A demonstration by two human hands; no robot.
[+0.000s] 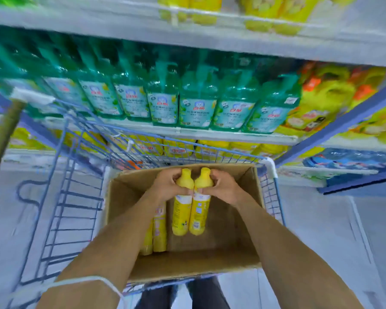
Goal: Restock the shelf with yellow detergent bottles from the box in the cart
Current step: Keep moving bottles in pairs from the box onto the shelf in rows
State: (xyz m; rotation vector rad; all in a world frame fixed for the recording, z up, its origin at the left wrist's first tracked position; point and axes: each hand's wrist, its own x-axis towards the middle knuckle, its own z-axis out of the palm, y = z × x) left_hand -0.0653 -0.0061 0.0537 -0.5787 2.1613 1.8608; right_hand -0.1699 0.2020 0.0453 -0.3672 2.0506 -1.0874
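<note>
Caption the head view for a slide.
Left hand and right hand each grip a yellow detergent bottle in the cardboard box in the blue wire cart, facing shelved green pump bottles.

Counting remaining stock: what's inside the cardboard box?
Two yellow bottles gripped by left hand and right hand; at least two more bottles at its left wall; the left forearm covers anything beside them.

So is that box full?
Mostly empty: the box shows bare floor, two bottles stand at its left, and left hand and right hand each grip one more.
</note>
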